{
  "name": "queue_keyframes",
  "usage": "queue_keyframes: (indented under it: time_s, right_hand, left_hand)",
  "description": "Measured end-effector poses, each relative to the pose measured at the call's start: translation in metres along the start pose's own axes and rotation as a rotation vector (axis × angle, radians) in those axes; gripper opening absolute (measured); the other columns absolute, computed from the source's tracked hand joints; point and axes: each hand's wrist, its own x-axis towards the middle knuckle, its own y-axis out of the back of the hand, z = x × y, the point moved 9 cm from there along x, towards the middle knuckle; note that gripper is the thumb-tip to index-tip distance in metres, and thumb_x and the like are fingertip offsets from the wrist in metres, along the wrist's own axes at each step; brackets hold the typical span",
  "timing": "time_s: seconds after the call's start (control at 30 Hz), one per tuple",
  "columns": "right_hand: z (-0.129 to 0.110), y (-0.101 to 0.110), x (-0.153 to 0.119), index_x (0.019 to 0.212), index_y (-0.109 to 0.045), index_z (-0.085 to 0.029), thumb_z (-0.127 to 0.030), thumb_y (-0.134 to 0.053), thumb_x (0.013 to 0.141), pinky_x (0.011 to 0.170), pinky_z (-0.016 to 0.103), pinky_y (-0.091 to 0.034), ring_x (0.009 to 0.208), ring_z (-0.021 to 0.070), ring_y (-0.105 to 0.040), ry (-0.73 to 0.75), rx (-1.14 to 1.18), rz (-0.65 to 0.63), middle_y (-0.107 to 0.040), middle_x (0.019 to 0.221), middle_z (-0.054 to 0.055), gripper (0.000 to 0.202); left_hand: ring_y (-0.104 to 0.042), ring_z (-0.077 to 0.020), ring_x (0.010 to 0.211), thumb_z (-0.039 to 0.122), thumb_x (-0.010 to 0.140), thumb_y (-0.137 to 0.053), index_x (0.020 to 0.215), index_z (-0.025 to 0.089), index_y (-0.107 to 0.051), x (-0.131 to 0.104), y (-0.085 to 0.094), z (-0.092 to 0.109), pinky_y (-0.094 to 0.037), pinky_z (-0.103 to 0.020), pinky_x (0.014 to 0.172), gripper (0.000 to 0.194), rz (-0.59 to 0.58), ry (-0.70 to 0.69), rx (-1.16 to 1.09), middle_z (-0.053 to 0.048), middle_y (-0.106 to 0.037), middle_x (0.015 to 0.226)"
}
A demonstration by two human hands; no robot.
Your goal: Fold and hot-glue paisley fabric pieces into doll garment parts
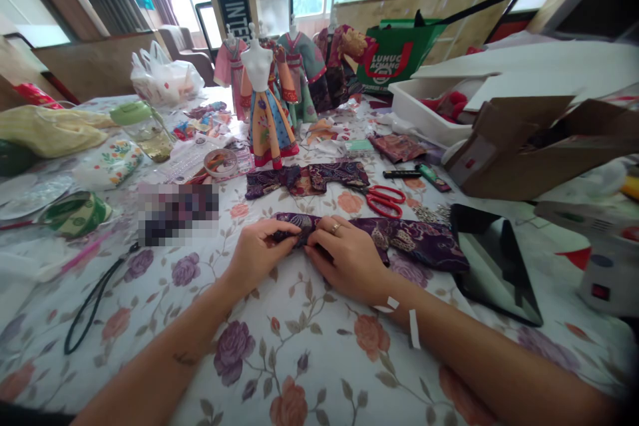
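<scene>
A long piece of dark purple patterned fabric (424, 243) lies across the flowered tablecloth in front of me. My left hand (264, 246) pinches its left end between thumb and fingers. Close beside it, my right hand (344, 249), with a ring on one finger, is closed on the same fabric. The fingertips of both hands nearly meet, and what lies between them is partly hidden. Just beyond is a small doll-size garment (307, 180) of similar purple cloth, spread flat. Red-handled scissors (384, 201) rest to its right.
Dressed doll mannequins (269, 106) stand at the back. A black tablet (494, 263), a cardboard box (519, 146) and a sewing machine-like white device (609, 259) are on the right. Left are a green tape roll (77, 214), a lidded jug (144, 130) and a dark cord loop (94, 306).
</scene>
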Motion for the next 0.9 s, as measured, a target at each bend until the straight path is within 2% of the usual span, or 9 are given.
queue_keyframes:
  time_s: [0.23,0.5,0.6,0.77,0.9]
  right_hand:
    - [0.0044,-0.0016,0.0005,0.076,-0.061,-0.016,-0.020,-0.052,0.085,0.064,0.028,-0.040,0.074,0.0170,-0.052,-0.032,0.022,-0.014,-0.057,0.076,0.005,0.013]
    - [0.0070,-0.0042,0.0009,0.076,-0.062,-0.016,-0.018,-0.054,0.084,0.064,0.027,-0.039,0.074,0.0170,-0.052,-0.048,0.036,-0.037,-0.056,0.075,0.004,0.011]
    - [0.0075,-0.0052,0.0014,0.076,-0.063,-0.015,-0.018,-0.054,0.083,0.064,0.027,-0.039,0.074,0.0172,-0.052,-0.054,0.032,-0.054,-0.057,0.075,0.005,0.012]
    - [0.0090,-0.0072,0.0020,0.076,-0.063,-0.015,-0.018,-0.055,0.083,0.066,0.027,-0.039,0.076,0.0176,-0.053,-0.070,0.042,-0.073,-0.058,0.077,0.005,0.011]
    - [0.0099,-0.0072,0.0020,0.075,-0.063,-0.015,-0.018,-0.055,0.083,0.065,0.027,-0.039,0.075,0.0175,-0.053,-0.073,0.045,-0.068,-0.058,0.076,0.005,0.011]
  left_hand:
    - [-0.065,-0.0187,0.080,0.022,0.075,-0.064,0.088,0.018,-0.073,-0.0010,-0.0031,-0.0016,-0.052,-0.027,0.071,0.016,-0.036,0.023,-0.029,-0.006,-0.073,0.089]
    - [-0.065,-0.0170,0.077,0.018,0.076,-0.060,0.091,0.019,-0.073,-0.0023,-0.0066,-0.0007,-0.050,-0.026,0.070,0.019,-0.079,-0.013,0.029,-0.004,-0.073,0.089]
    - [-0.063,-0.0157,0.073,0.015,0.075,-0.059,0.089,0.020,-0.073,-0.0021,-0.0057,0.0037,-0.049,-0.025,0.065,0.020,-0.076,-0.059,0.096,-0.003,-0.072,0.083]
    - [-0.053,-0.0092,0.053,0.013,0.074,-0.058,0.086,0.020,-0.074,-0.0030,-0.0060,0.0060,-0.042,-0.020,0.050,0.020,-0.076,-0.095,0.144,-0.001,-0.066,0.071]
    - [-0.052,-0.0071,0.050,0.012,0.075,-0.057,0.083,0.019,-0.073,-0.0040,-0.0068,0.0034,-0.041,-0.018,0.047,0.020,-0.083,-0.085,0.120,0.000,-0.064,0.072]
